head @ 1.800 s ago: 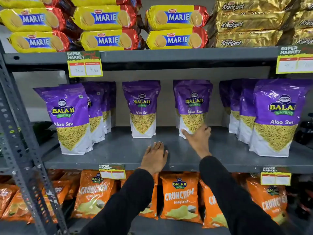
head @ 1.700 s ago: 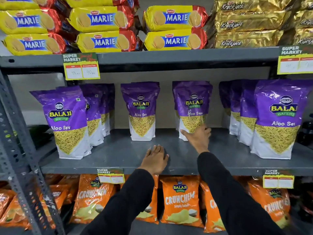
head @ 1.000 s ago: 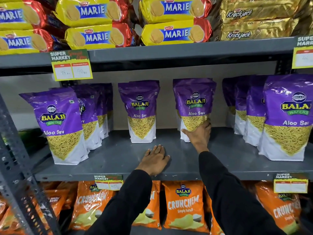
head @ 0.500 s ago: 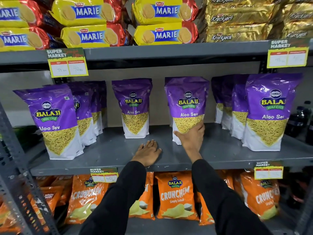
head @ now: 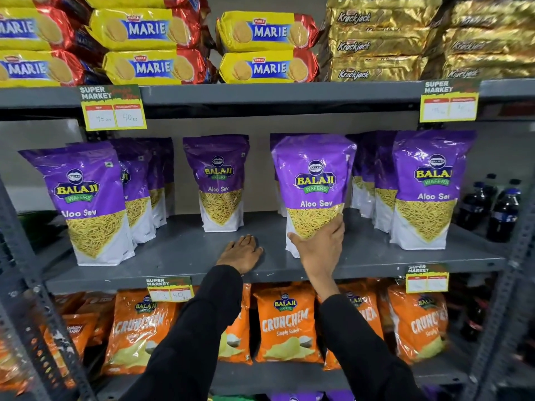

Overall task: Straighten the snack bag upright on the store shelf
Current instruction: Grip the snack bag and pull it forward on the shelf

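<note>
Head view: the right hand [head: 318, 247] was clasped around the lower front of the purple Aloo Sev snack bag [head: 314, 180], thumb on one edge and fingers [head: 337, 227] on the other, the bag standing near the front of the grey middle shelf [head: 376, 256] between a lone matching bag [head: 220, 183] and a row of the same bags [head: 428, 186]. The left hand [head: 241, 251] lay flat, fingers spread, palm down on that shelf, gripping nothing and apart from the bag.
</note>
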A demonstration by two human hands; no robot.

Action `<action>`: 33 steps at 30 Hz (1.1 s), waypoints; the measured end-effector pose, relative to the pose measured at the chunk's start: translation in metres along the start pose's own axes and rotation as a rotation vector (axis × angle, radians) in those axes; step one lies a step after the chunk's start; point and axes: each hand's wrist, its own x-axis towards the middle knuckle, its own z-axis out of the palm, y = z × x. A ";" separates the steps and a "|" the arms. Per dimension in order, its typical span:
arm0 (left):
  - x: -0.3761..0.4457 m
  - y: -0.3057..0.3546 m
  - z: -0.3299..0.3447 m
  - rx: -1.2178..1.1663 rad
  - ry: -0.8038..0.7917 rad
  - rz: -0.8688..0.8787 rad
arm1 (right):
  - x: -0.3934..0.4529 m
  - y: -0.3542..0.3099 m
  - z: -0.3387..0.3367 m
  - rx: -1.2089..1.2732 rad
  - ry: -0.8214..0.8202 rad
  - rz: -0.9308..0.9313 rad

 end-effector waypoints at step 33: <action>-0.004 0.002 0.000 0.028 0.041 0.032 | -0.009 0.008 0.018 0.021 0.088 0.006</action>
